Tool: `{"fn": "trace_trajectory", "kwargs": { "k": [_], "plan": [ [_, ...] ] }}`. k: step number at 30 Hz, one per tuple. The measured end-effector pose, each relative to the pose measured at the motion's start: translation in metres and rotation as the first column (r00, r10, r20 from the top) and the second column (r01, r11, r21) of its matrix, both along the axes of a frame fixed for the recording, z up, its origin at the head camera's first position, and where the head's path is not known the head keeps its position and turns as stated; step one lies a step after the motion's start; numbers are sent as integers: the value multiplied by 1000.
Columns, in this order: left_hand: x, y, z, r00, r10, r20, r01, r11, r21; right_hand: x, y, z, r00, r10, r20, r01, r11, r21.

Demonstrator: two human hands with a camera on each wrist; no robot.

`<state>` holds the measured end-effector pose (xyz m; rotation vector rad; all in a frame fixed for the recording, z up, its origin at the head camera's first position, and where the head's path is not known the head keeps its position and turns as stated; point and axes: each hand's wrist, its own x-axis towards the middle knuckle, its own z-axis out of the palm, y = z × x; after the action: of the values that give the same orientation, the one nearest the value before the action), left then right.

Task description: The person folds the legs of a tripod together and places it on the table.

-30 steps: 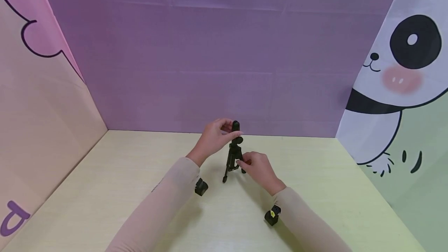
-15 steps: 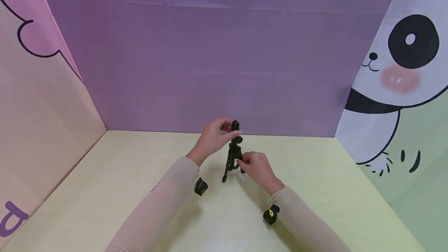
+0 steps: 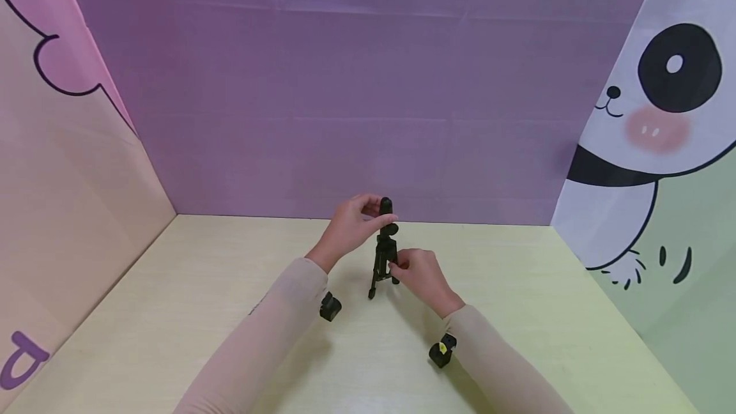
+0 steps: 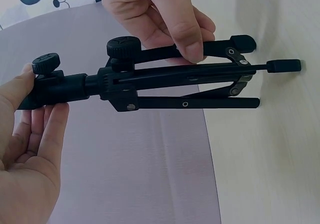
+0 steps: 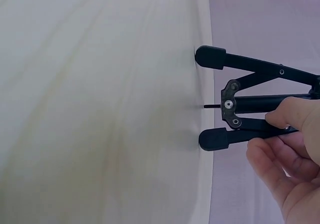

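A small black tripod [image 3: 384, 251] stands nearly upright on the table, its legs drawn close to the centre column. Up at its head, my left hand [image 3: 358, 221] grips it between thumb and fingers, just beside a round knob [image 4: 46, 63]. Lower down, my right hand [image 3: 424, 276] pinches one leg [image 5: 257, 134] between thumb and fingers. The right wrist view shows two rubber feet, one of them the upper foot [image 5: 210, 57], at the table surface. Short hinged braces [image 5: 230, 103] join the legs to the column near the bottom.
The pale wooden table [image 3: 230, 312] meets a purple back panel [image 3: 368, 82] not far behind the tripod. A panda-printed panel [image 3: 609, 222] rises at the right, a pink and beige one [image 3: 75, 165] at the left. Both wrists carry small black cameras.
The tripod's legs have come slightly closer together, the near foot shifting a little to the right. My right hand and wrist have moved slightly left; the left hand keeps its grip.
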<state>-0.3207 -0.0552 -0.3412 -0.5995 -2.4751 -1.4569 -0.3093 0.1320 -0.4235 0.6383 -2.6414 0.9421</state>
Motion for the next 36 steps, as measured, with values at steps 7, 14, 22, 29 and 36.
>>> {"fn": "trace_trajectory", "kwargs": {
  "k": [7, 14, 22, 29, 36],
  "plan": [
    [0, 0, 0, 1000, 10, 4, -10, 1000, -5, 0, 0, 1, 1000, 5, 10, -5, 1000, -3],
    [4, 2, 1, 1000, 13, 14, -13, 1000, 0, 1, 5, 4, 995, 34, 94, -31, 999, -33],
    [8, 3, 4, 1000, 19, 20, -19, 1000, 1, -5, 10, -8, 954, 104, 280, -84, 993, -83],
    [8, 3, 4, 1000, 13, 14, -13, 1000, 4, -8, 9, -15, 930, 97, 354, -60, 992, -115],
    [7, 2, 4, 1000, 16, 5, -16, 1000, -5, -10, 7, -17, 905, 96, 414, -42, 990, -138]
  ]
}}
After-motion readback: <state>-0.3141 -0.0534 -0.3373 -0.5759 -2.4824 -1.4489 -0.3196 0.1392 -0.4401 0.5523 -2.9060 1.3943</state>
